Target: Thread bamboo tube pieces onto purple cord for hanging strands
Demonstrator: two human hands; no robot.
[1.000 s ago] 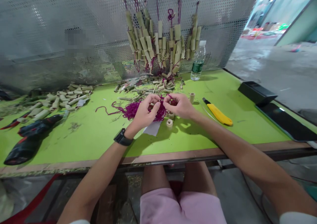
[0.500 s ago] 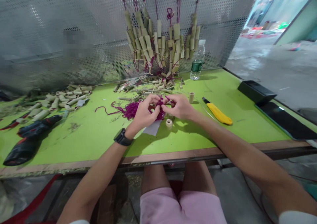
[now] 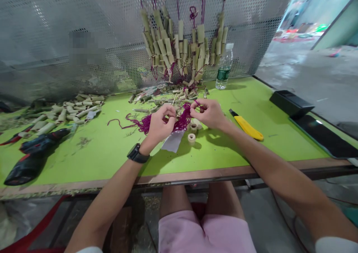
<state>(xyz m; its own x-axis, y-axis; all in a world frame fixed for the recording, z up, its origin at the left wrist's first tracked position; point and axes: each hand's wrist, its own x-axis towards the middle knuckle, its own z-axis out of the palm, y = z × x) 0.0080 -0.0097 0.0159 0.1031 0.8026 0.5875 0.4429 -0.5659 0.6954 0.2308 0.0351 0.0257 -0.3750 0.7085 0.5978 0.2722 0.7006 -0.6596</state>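
A tangled heap of purple yarn lies on the green tabletop in front of me, and a loose tail of it trails left. My left hand, with a black watch on its wrist, curls thumb and fingers together at the yarn. To its right, my right hand pinches a strand of the same yarn between thumb and forefinger. A gap separates the two hands, with yarn showing between them. Just below the yarn stand short bamboo rings, beside a scrap of pale paper.
Strung bamboo pieces hang on the perforated metal panel. A water bottle, a yellow utility knife, a black box and a phone are rightward. Leftward lie cut bamboo tubes and a power drill.
My hands have drawn apart: the left moved a little left, the right moved slightly right and up. More of the purple yarn and the bamboo rings now shows between them.
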